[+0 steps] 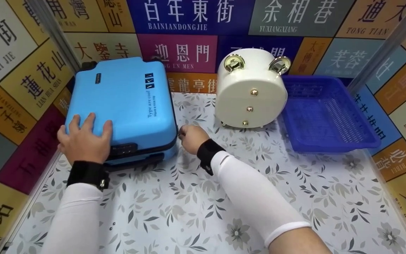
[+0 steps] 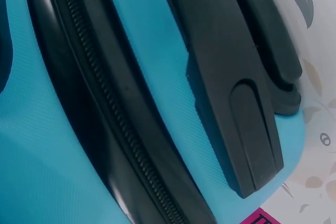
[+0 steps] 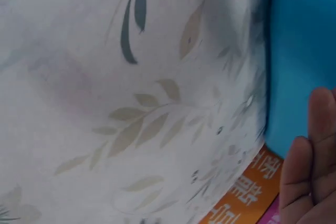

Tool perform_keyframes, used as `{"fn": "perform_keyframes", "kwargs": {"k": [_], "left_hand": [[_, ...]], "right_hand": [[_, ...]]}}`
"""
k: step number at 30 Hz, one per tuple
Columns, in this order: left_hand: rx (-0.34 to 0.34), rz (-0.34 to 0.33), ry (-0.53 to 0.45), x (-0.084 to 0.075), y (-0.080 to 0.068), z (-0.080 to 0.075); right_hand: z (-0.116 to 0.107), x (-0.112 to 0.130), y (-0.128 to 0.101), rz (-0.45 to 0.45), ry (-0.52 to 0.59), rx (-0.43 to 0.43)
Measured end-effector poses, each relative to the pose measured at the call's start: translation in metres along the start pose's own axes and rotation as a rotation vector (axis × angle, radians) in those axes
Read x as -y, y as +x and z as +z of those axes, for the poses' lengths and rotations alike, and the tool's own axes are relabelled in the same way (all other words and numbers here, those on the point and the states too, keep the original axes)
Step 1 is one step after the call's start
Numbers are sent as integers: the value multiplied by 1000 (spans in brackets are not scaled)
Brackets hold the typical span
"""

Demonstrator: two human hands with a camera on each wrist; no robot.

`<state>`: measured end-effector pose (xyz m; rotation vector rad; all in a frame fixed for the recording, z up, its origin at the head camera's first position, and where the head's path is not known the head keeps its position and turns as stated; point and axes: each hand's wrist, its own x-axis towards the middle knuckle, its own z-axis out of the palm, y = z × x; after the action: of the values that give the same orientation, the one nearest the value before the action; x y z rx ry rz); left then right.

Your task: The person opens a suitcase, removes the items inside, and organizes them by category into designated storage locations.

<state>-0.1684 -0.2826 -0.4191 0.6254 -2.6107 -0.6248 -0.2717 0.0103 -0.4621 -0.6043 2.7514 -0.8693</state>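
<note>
A light blue suitcase (image 1: 125,95) lies flat at the left, its lid upward and a black zipper (image 2: 113,98) running round its side. My left hand (image 1: 85,141) rests on the lid's near left corner with fingers spread. At the suitcase's right side, my right hand (image 1: 193,138) has its fingers curled, pinching a small dark zipper pull beside the seam. Part of that hand (image 3: 310,182) shows at the lower right of the right wrist view; the pull is hidden there. In the left wrist view, a black handle (image 2: 231,87) sits below the zipper.
A cream round-fronted case (image 1: 250,91) with gold ears and studs stands right of the suitcase. Beyond it is a blue plastic basket (image 1: 330,146). The table (image 1: 189,211) has a leaf-patterned cover, and panels with street names enclose it at the back and sides.
</note>
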Motion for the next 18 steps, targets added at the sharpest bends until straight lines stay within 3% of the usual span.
{"fn": "perform_keyframes", "kwargs": {"k": [4,10,18], "left_hand": [[-3,-4,-2,-1,-1,0],[20,24,11,-1,-6,-4],[3,218,40,10,-18,-6]], "right_hand": [[0,7,-8,46,3,28],[1,11,-6,79,-35,-16],[0,8,-7,86,-63,-29]]}}
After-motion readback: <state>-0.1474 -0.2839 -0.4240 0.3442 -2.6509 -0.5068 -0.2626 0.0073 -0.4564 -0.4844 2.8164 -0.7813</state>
